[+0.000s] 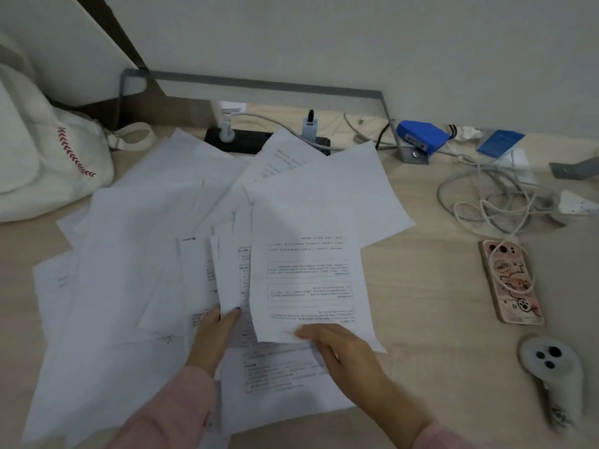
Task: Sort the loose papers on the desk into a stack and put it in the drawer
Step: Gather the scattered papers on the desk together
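Pale wood desk [437, 286] against a plain wall [356, 37], and most of it is buried. The loose papers [146, 254] fan out from the centre towards 9 o'clock, overlapping at all angles, with a couple of corners riding up onto the black power strip [240, 139] at 12. A white bag [39, 150] sits at 10 o'clock, touching the edge of the spread. A tangle of cables [492, 202] fills 2 o'clock.

Down at 6 o'clock, the right hand [343, 348] grips the bottom edge of a printed sheet [308, 280], thumb on top. It's a bit blurred, so I can't see the fingers underneath. The left hand [210, 335] pinches the lower edge of a narrow sheet [230, 280] just beside it. Looks to me like gathering has only just started. No drawer in sight from this angle.

If it were me, I'd lay that printed sheet onto the ones already held, keep pulling sheets in towards 6 o'clock, then tap the bundle on the desk to square it up.

Room-wise, the bare strip between the papers and the phone [510, 283] at 3 o'clock is the best spot for tapping. The phone has a cable running over it and a white controller [551, 361] lies at 4, so I'd keep wide sweeps away from there. Sheets over the power strip need lifting, not dragging, or they may snag the plugs.
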Available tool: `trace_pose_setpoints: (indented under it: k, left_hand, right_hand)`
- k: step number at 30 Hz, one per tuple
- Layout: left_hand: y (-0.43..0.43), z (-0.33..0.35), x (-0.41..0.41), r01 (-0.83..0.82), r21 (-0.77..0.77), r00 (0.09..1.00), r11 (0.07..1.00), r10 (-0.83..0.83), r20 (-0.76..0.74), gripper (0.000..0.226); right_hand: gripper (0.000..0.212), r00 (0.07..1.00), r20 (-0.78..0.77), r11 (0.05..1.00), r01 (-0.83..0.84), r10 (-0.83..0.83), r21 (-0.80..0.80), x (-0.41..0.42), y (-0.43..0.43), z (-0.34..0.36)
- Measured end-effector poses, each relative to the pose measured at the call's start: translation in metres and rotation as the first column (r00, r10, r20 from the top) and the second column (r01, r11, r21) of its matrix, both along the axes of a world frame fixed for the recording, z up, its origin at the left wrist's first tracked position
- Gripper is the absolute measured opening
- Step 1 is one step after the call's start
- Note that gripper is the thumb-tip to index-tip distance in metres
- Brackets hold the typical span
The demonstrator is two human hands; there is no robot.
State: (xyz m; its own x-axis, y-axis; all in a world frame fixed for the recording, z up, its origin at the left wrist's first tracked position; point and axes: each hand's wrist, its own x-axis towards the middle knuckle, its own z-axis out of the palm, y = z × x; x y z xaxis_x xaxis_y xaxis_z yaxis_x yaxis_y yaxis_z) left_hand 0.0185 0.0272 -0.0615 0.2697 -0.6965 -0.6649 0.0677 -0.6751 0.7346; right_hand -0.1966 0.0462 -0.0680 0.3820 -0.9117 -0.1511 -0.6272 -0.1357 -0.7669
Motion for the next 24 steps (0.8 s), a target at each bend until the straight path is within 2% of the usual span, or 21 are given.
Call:
trace_pose_setpoints:
  k: [3,5,7,10,12,14,16,17,18,19,20,21,22,24]
  left_hand:
    - [0.002,-0.005,0.004,-0.002,0.032,1.000,0.999,0.002,0.007,0.011]
    - [0.004,-0.006,0.005,0.013,0.048,1.000,0.999,-0.013,0.001,0.009]
    - [0.004,-0.006,0.004,0.010,0.061,1.000,0.998,-0.009,-0.007,0.011]
    - [0.000,-0.004,0.005,-0.053,0.083,0.998,0.995,0.055,-0.017,0.052]
    - [-0.005,-0.007,0.007,-0.095,0.064,0.994,0.993,0.098,-0.040,0.065]
    - [-0.007,-0.005,0.005,-0.023,0.060,1.000,0.998,0.024,-0.019,0.056]
    - [-0.006,-0.003,0.003,0.046,0.064,0.999,0.997,-0.046,0.011,0.036]
    - [-0.004,-0.004,0.003,0.053,0.069,0.999,0.996,-0.054,0.010,0.025]
    - [-0.003,-0.005,0.004,0.052,0.072,0.998,0.996,-0.054,0.018,0.017]
    - [-0.003,-0.007,0.005,0.050,0.075,0.998,0.996,-0.052,0.032,0.011]
    - [-0.002,-0.007,0.006,0.048,0.084,0.998,0.995,-0.052,0.040,0.007]
    - [-0.002,-0.008,0.007,0.052,0.091,0.998,0.994,-0.056,0.040,0.006]
    - [-0.003,-0.009,0.008,0.063,0.098,0.997,0.993,-0.067,0.039,0.008]
    - [-0.003,-0.007,0.009,0.079,0.113,0.996,0.990,-0.084,0.037,0.010]
  right_hand:
    - [0.035,1.000,0.013,1.000,-0.013,0.013,0.012,0.000,0.001,-0.001]
    - [0.021,0.999,0.022,0.996,0.028,-0.027,-0.086,-0.007,-0.005,-0.002]
    - [0.017,0.998,-0.037,0.987,0.050,-0.056,-0.151,-0.021,-0.015,0.001]
    - [0.017,0.986,-0.162,0.988,0.005,-0.030,-0.156,-0.050,-0.028,0.005]
    - [0.016,0.975,-0.222,0.989,-0.011,-0.022,-0.147,-0.067,-0.030,0.007]
    - [0.019,0.952,-0.297,0.987,0.025,-0.071,-0.156,-0.077,-0.025,0.006]
    - [0.026,0.934,-0.267,0.962,0.187,-0.237,-0.200,-0.077,-0.017,0.007]
    - [0.030,0.910,-0.184,0.927,0.349,-0.371,-0.141,-0.073,-0.014,0.011]
    - [0.035,0.846,-0.050,0.846,0.533,-0.531,0.036,-0.068,-0.012,0.016]
    - [0.041,0.718,0.086,0.706,0.643,-0.691,0.297,-0.062,-0.013,0.020]
    - [0.045,0.547,0.148,0.533,0.661,-0.824,0.528,-0.056,-0.015,0.022]
    - [0.048,0.407,0.147,0.393,0.630,-0.902,0.670,-0.054,-0.018,0.021]
    - [0.050,0.339,0.130,0.319,0.594,-0.932,0.739,-0.051,-0.022,0.019]
    - [0.044,0.380,0.091,0.314,0.581,-0.920,0.750,-0.044,-0.033,0.017]
